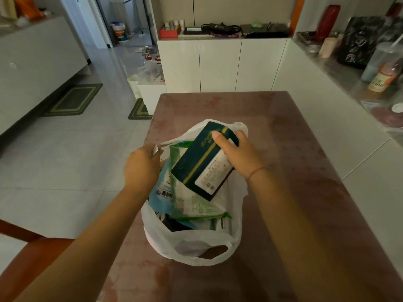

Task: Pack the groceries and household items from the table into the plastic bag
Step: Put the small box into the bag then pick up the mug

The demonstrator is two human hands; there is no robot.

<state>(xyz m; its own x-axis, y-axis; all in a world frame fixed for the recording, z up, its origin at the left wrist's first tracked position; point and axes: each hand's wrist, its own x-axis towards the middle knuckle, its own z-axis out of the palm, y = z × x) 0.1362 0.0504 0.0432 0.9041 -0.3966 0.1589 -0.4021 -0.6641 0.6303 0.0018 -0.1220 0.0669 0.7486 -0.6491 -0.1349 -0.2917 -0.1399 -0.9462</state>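
Gripping rectangular carton over crinkly bag

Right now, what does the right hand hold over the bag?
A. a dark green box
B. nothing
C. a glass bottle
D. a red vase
A: the right hand grips the dark green box over the open plastic bag, while the left hand pinches the bag's edge.
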